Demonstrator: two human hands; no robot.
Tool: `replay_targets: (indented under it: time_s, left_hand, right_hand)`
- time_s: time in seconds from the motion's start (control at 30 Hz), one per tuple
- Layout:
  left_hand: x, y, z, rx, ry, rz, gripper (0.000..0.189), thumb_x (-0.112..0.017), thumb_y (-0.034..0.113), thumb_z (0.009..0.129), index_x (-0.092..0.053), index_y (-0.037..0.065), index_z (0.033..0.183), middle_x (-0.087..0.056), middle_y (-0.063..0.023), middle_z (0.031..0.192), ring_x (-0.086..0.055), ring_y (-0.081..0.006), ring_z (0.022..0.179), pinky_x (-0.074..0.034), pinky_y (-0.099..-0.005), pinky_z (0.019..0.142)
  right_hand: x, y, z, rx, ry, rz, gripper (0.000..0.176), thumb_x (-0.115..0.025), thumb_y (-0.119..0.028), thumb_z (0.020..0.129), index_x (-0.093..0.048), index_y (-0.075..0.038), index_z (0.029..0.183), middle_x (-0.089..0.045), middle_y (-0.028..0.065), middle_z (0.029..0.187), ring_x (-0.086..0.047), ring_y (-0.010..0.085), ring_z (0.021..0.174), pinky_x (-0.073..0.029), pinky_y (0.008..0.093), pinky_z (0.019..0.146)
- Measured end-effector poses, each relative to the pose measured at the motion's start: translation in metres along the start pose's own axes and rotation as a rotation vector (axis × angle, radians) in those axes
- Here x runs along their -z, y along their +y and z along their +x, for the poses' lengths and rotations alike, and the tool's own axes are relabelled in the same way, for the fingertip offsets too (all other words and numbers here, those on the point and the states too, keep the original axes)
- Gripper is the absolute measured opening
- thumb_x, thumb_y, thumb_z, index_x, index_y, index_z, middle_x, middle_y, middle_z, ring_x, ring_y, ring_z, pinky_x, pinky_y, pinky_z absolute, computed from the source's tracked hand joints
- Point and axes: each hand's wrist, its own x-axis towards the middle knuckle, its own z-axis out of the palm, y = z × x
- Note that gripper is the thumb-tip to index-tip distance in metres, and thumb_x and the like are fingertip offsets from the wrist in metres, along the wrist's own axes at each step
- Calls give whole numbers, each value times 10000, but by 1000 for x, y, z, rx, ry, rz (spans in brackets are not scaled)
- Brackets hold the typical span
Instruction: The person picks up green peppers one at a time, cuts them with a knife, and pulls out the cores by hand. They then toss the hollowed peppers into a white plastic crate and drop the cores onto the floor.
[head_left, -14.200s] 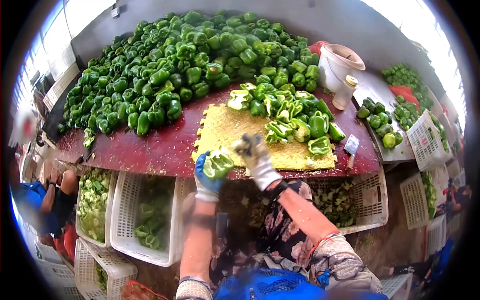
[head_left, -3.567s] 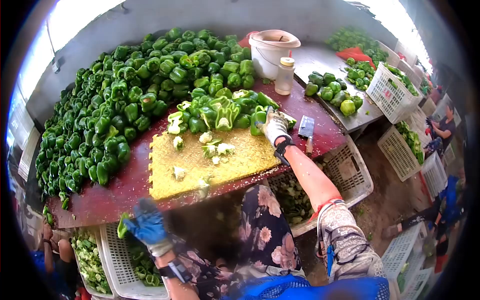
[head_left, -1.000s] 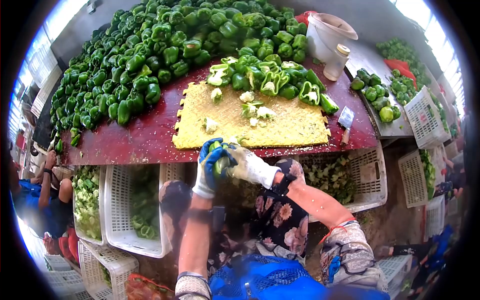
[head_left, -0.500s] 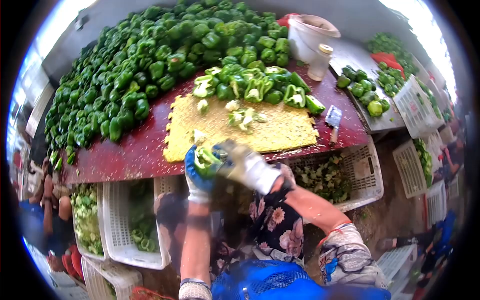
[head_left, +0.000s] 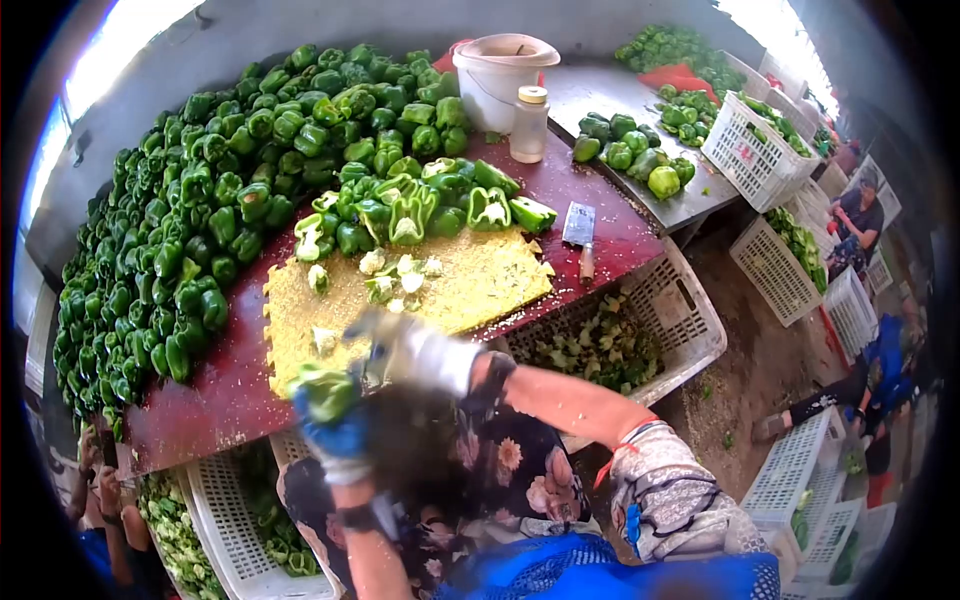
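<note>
In a blue-and-white glove, my left hand (head_left: 338, 438) is closed around a cut green bell pepper (head_left: 326, 392) at the front edge of the yellow foam mat (head_left: 470, 290). My right hand (head_left: 405, 345), in a whitish glove, is just beside the pepper, its fingers smeared by motion. A pale pepper core (head_left: 324, 340) lies on the mat close to the pepper, and several more cored-out pieces (head_left: 405, 272) are scattered farther back. Halved bell peppers (head_left: 412, 212) line the mat's far edge. To the right, a cleaver (head_left: 579, 238) with a wooden handle rests on the red table (head_left: 630, 235).
A large heap of whole bell peppers (head_left: 210, 190) covers the table's back and left. Behind stand a white bucket (head_left: 490, 85) and a lidded jar (head_left: 529, 130). Below the edge are a crate of scraps (head_left: 690, 300) and a white crate (head_left: 225, 530). Another person (head_left: 858, 215) sits at right.
The view has swung right, so the table and mat appear farther left. My left hand still grips the pepper, now lower in view; my right hand stays close beside it.
</note>
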Motion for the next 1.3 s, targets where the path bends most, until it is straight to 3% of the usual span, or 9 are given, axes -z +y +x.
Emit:
replay_targets:
  time_s: [0.1, 0.2, 0.27, 0.33, 0.4, 0.6, 0.7, 1.03, 1.3]
  left_hand:
    - [-7, 66, -18, -318, -168, 55, 566, -737, 394, 857, -573, 6, 1235, -643, -196, 1192, -632, -357, 1087, -511, -520, 1011]
    - [-7, 106, -39, -472, -94, 264, 769, -641, 557, 885, -500, -39, 1349, -573, -240, 1321, -579, -326, 1210, -403, -481, 1132]
    - [-19, 91, -37, -490, 313, -59, 768, -531, 566, 946, -451, -37, 1416, -487, -263, 1426, -483, -348, 1328, -355, -489, 1158]
    - [-1, 73, -25, -152, -244, 19, 664, -530, 492, 972, -544, -81, 1308, -568, -279, 1327, -504, -386, 1297, -367, -502, 1146]
    - [9, 47, -15, -148, -201, 65, 566, -467, 429, 1015, -571, -50, 1298, -587, -252, 1319, -532, -368, 1277, -380, -515, 1130]
    - [20, -16, 0, -74, 40, 134, 444, -438, 375, 1038, -596, 48, 1295, -659, -200, 1222, -623, -351, 1153, -469, -517, 1047]
    - [9, -43, 0, 65, 60, 118, 389, -456, 318, 1037, -582, 82, 1319, -656, -170, 1198, -619, -352, 1134, -479, -514, 1030]
    - [-23, -67, 24, 104, 103, 446, 370, -533, 422, 1004, -551, 171, 1276, -620, -55, 1123, -604, -147, 923, -532, -315, 782]
    - [-36, -14, -5, 31, -58, 357, 543, -551, 216, 971, -394, 79, 1472, -601, -100, 1176, -643, -177, 914, -567, -318, 777]
  right_hand:
    - [64, 60, 27, -280, 405, -269, 570, -630, -306, 948, -448, -105, 1449, -546, 184, 1347, -571, 297, 1184, -471, 354, 1056]
    - [124, 150, 35, -496, 443, -589, 388, -509, -216, 995, -521, -86, 1360, -648, 147, 1142, -678, 267, 926, -581, 398, 767]
    - [146, 214, 52, -463, 435, -885, 410, -333, -242, 1036, -543, -89, 1353, -669, 156, 1148, -697, 316, 958, -564, 417, 810]
    - [155, 238, 59, -479, 336, -925, 423, -283, -249, 1053, -555, -127, 1353, -637, 170, 1244, -661, 330, 1077, -520, 462, 910]
    - [155, 250, 60, -467, 264, -983, 411, -295, -230, 1044, -562, -136, 1342, -626, 161, 1267, -646, 336, 1105, -512, 459, 920]
    - [124, 202, 20, -357, 250, -1026, 336, -473, -46, 904, -616, -157, 1188, -635, 202, 1124, -681, 335, 914, -546, 464, 736]
    - [84, 215, 4, -90, 312, -983, 533, -433, -24, 930, -409, -165, 1444, -641, 218, 1145, -694, 323, 904, -565, 411, 640]
    - [-39, 91, -9, 471, 203, -267, 427, -645, -61, 880, -570, -127, 1295, -583, 191, 1276, -601, 339, 1155, -495, 408, 966]
    - [-54, 30, -9, 288, -85, -155, 511, -589, -172, 885, -459, -30, 1358, -616, 266, 1196, -622, 420, 1084, -508, 443, 941]
